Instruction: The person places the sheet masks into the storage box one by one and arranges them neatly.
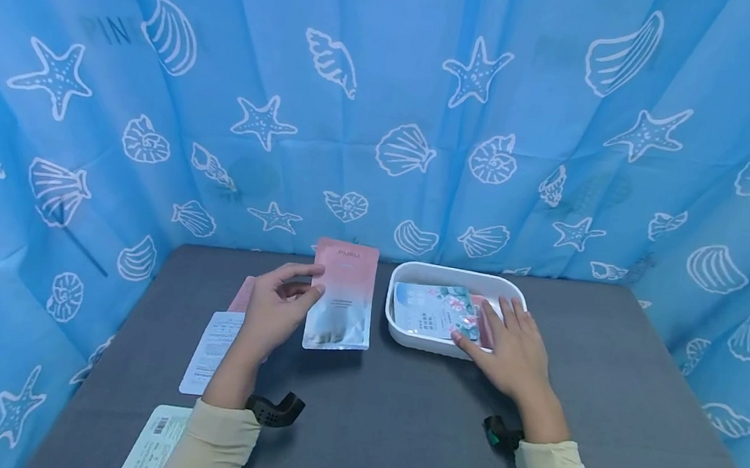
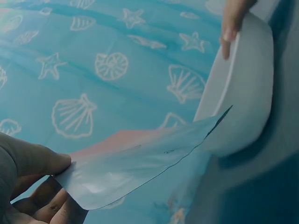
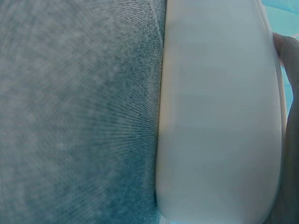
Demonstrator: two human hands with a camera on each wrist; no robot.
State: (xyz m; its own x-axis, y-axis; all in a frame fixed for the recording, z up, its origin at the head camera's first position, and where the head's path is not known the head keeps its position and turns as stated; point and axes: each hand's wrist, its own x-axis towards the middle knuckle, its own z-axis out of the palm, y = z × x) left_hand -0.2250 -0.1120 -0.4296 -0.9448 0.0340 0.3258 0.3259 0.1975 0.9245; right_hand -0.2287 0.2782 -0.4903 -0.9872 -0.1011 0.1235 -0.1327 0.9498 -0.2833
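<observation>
My left hand [image 1: 274,306] pinches the left edge of a pink and silver sachet [image 1: 342,297] between thumb and fingers, holding it upright above the table. Seen from the left wrist, the sachet [image 2: 126,168] bends slightly and its far end points toward the white tray [image 2: 254,93]. My right hand [image 1: 515,350] lies over the right end of the white tray [image 1: 397,335], fingers extended over the inside and thumb at the front rim. Within the tray are a blue-white floral sachet [image 1: 432,311] and a pink one [image 1: 487,328], partly covered by my fingers.
On the grey table [image 1: 390,442], a white printed sachet [image 1: 210,351] and a pink sachet [image 1: 242,295] lie left, partly behind my left arm. Nearer the front left is a pale green sachet [image 1: 155,446]. A blue shell-patterned curtain [image 1: 393,94] hangs behind the table.
</observation>
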